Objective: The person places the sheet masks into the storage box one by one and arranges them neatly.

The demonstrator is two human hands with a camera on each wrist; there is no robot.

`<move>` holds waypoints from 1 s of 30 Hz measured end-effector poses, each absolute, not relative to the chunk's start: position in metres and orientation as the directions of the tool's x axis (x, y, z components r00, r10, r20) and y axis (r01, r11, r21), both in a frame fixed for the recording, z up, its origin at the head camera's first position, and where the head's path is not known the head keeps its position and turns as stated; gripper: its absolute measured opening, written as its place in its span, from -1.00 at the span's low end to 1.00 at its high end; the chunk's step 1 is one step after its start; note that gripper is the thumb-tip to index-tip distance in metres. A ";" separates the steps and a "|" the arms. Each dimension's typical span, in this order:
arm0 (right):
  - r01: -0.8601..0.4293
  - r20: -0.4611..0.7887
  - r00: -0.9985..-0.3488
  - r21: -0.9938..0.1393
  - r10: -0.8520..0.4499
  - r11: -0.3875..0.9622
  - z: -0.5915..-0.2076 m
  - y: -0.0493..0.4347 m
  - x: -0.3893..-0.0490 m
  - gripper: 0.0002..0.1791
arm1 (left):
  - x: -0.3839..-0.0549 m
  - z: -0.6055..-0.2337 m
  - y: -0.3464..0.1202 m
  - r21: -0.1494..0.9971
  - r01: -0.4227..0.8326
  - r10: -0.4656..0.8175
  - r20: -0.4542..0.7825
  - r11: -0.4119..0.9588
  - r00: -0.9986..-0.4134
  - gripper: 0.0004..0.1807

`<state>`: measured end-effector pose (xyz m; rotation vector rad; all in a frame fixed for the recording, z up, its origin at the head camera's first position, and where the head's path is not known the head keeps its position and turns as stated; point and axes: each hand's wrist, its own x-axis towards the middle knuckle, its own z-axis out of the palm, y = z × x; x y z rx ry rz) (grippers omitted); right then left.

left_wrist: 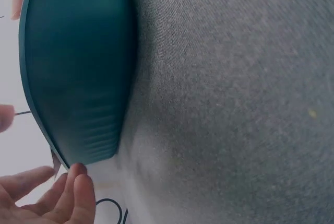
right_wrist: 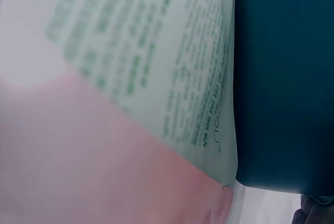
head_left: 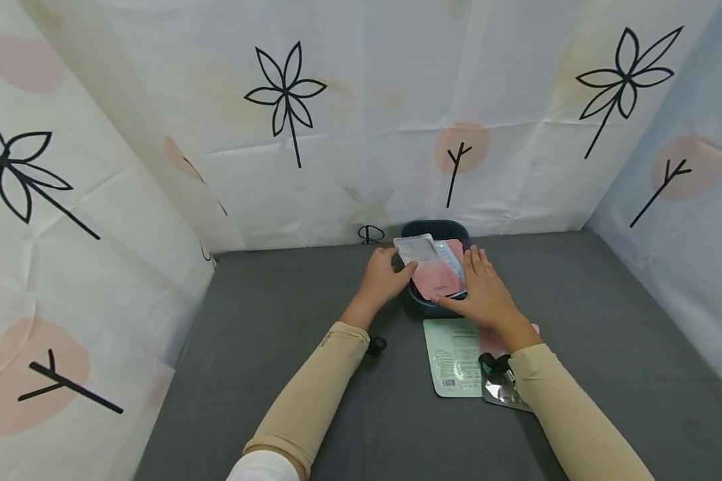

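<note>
A dark teal plastic bin (head_left: 436, 229) stands at the back of the table, with several sheet mask packets in its mouth. On top lies a pink-and-white packet (head_left: 434, 275); beside it a blue-and-pink one (head_left: 451, 257) partly shows. My left hand (head_left: 380, 279) pinches the top packet's left edge, its fingertips right at the bin's rim in the left wrist view. My right hand (head_left: 487, 294) rests along the packets' right side, fingers straight and thumb spread across the near edge. The bin's inside is mostly hidden.
In front of the bin lie a pale green packet (head_left: 454, 361), a silver one (head_left: 507, 393) and a pink one (head_left: 492, 341) partly under my right wrist. The grey table (head_left: 277, 347) meets a patterned cloth wall (head_left: 361, 153) behind the bin.
</note>
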<state>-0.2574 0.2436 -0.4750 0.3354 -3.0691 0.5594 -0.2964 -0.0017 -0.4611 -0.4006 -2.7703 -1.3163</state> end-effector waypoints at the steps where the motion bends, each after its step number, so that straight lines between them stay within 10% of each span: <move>1: -0.211 0.043 -0.977 -0.350 -0.209 0.913 -0.475 0.244 -0.257 0.47 | -0.296 -0.461 -0.001 0.753 0.248 0.220 0.140 0.610 -0.966 -0.25; 30: -0.211 0.036 -0.975 -0.428 -0.217 0.879 -0.472 0.244 -0.256 0.30 | -0.286 -0.465 -0.007 0.774 0.233 0.315 0.046 0.588 -0.948 -0.14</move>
